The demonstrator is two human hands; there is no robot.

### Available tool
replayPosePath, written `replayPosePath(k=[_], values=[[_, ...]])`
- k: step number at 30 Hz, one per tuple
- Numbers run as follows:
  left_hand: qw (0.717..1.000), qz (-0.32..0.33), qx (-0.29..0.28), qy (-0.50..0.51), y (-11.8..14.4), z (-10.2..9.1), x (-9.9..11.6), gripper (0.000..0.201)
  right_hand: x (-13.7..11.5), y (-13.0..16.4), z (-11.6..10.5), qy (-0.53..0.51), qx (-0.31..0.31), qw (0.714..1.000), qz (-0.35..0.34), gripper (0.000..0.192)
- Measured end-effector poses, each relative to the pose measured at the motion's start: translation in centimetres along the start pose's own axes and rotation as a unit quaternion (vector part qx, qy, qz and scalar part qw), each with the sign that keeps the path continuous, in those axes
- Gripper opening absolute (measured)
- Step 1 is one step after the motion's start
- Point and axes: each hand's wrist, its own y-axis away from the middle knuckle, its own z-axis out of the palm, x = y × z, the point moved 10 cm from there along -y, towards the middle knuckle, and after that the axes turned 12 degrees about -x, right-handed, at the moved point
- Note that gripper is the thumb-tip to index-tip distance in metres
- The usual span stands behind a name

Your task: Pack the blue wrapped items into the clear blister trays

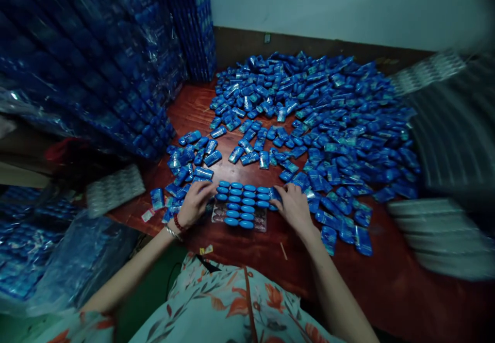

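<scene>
Floral sleeve (232, 307) nearest; left hand (195, 203) and right hand (294, 206), fingers spread and holding nothing, are flanking the tray (240, 218), steadying its rows of blue packets (242, 202) on the table (240, 250).

No text can be read: the small blue plastic packets (309, 121) heaped on the red-brown wooden table (386, 286) carry print too blurred to decipher.

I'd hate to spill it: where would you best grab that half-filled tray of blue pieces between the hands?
Probably by both short ends of the tray, from left and right at once. It lies flat, and the blue pieces sit loose on top, so keep it level.
</scene>
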Motion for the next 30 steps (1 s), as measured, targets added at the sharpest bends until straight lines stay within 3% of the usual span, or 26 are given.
replayPosePath(k=[2, 3, 5, 9, 12, 15, 17, 20, 22, 26, 30], values=[[0.993, -0.101, 0.049, -0.039, -0.9, -1.7, -3.1, 0.034, 0.2, -0.5, 0.0, 0.035, -0.032, 0.999, 0.009, 0.037], [0.987, -0.139, 0.045, -0.073, -1.6, -2.1, -4.5, 0.034, 0.2, -0.5, 0.0, 0.045, -0.040, 0.998, 0.010, 0.037], [0.977, -0.163, -0.030, -0.138, -3.6, -1.4, -6.3, 0.034, -0.1, -0.1, -0.1, 0.061, -0.051, 0.997, 0.005, 0.035], [0.951, -0.121, -0.230, -0.165, -6.9, 2.3, -8.1, 0.027, -1.2, 1.8, 0.6, 0.075, -0.054, 0.996, -0.005, 0.029], [0.939, -0.140, -0.259, -0.179, -8.0, 3.0, -9.2, 0.027, -1.1, 3.9, 1.3, 0.048, -0.014, 0.999, 0.018, 0.018], [0.945, -0.141, -0.224, -0.193, -7.7, 2.6, -9.1, 0.026, -0.4, 6.3, 1.1, -0.043, 0.059, 0.997, 0.027, 0.016], [0.964, -0.125, -0.170, -0.161, -6.6, 1.5, -8.1, 0.019, -0.1, 7.6, 1.0, -0.141, 0.084, 0.986, -0.003, 0.020], [0.992, -0.102, -0.062, -0.041, -3.6, -1.3, -5.6, 0.019, -0.7, 8.5, 0.8, -0.253, 0.058, 0.963, -0.065, 0.028], [0.995, -0.088, -0.040, 0.031, -1.4, -2.3, -3.6, 0.022, -1.4, 8.4, 0.5, -0.275, 0.035, 0.956, -0.093, 0.032], [0.987, -0.086, -0.078, 0.111, 1.7, -1.3, -0.2, 0.025, -2.3, 7.2, -0.2, -0.282, 0.028, 0.952, -0.120, 0.026], [0.989, -0.111, 0.018, 0.091, 3.2, 0.0, 0.3, 0.031, -3.6, 6.1, -0.3, -0.278, 0.026, 0.945, -0.169, 0.028]])
